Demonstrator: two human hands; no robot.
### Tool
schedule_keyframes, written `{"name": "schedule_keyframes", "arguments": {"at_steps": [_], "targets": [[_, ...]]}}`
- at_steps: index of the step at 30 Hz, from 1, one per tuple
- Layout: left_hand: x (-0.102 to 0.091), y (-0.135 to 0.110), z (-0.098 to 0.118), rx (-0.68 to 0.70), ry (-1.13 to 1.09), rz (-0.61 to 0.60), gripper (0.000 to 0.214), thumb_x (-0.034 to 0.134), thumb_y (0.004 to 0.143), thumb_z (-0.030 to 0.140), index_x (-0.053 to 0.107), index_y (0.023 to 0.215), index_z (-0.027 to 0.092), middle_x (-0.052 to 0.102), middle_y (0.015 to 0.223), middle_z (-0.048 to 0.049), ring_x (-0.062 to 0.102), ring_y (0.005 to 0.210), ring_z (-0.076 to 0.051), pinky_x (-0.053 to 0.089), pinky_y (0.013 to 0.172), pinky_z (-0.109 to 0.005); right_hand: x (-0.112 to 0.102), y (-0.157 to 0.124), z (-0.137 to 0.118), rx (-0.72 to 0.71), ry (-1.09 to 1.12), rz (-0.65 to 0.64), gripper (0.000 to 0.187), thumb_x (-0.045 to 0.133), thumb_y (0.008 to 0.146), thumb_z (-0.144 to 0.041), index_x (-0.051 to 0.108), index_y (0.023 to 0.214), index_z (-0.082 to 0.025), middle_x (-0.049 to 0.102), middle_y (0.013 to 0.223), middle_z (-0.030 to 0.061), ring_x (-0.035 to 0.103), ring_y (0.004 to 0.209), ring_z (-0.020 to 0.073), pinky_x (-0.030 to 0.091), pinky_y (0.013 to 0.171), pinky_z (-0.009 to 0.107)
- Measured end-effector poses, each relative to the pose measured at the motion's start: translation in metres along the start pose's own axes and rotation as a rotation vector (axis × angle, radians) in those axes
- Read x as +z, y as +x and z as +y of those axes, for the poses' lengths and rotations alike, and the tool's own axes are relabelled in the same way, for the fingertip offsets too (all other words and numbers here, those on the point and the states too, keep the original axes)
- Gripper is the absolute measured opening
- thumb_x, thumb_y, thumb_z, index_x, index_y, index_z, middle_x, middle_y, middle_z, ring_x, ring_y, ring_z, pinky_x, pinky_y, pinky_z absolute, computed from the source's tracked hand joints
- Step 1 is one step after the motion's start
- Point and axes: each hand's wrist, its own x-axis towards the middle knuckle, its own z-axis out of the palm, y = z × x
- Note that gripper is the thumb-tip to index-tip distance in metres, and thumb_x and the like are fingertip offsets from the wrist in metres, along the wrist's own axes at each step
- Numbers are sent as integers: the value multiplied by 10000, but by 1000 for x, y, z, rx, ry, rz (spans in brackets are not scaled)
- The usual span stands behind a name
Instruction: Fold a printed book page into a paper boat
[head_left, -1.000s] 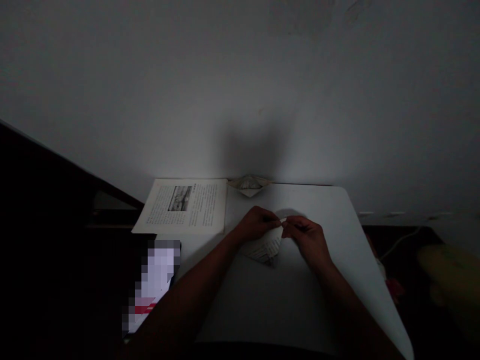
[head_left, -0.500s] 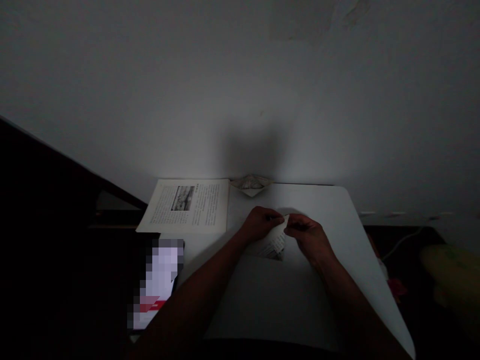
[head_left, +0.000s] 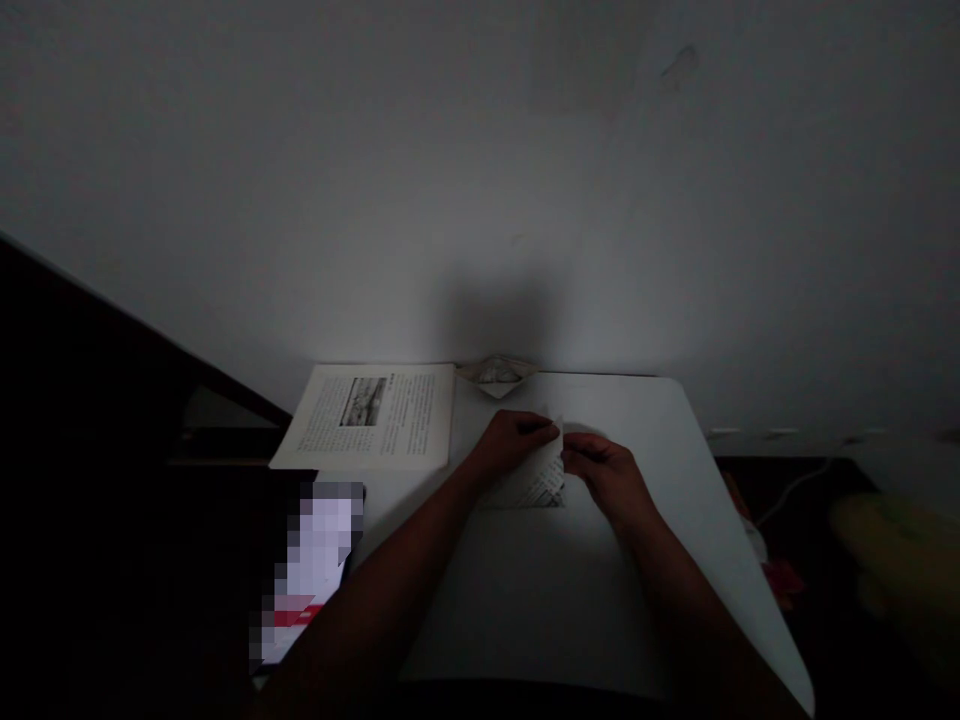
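My left hand and my right hand meet over the white table. Both pinch a folded piece of printed paper, the left at its top corner, the right at its right edge. The paper hangs down between the hands as a triangle, its lower edge near the table top. The fingers of both hands are closed on it.
An open printed booklet lies at the table's back left. A small folded paper boat sits against the wall behind my hands. A lit phone screen lies at the left edge. The room is dim, with dark floor on both sides.
The folded paper has turned between my hands, and its lower point now shows as a flat edge. Both hands have shifted slightly left and back.
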Motion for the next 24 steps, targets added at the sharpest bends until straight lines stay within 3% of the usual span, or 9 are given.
{"name": "schedule_keyframes", "arguments": {"at_steps": [4,9,16,24], "targets": [[-7,-2,-1,-35,-75,-48,362,595,780,419,713,966,132,719,940,-66,639,862,-191,468,794,-297,-2,1,4,-55,7,29,273,745,632,-305,713,875,-185,705,789,39,622,718,184,494,726,355],[-20,-11,-6,-48,-89,-112,336,548,814,352,701,978,101,712,804,-71,610,673,-139,465,659,-264,-3,0,9,-151,24,124,295,738,647,-303,698,919,-196,700,822,37,623,729,170,495,712,335],[-21,-23,-6,48,58,-196,248,569,798,251,699,975,135,715,966,-72,647,880,-180,471,826,-299,9,-11,5,-271,-148,321,291,699,687,-331,686,940,-186,687,822,41,615,721,158,478,660,291],[-22,-23,-11,25,0,-206,286,645,750,262,686,1005,140,712,982,-82,656,921,-198,491,843,-313,15,-17,1,-296,-248,362,259,639,735,-362,688,902,-170,621,636,3,498,531,117,385,482,240]]}}
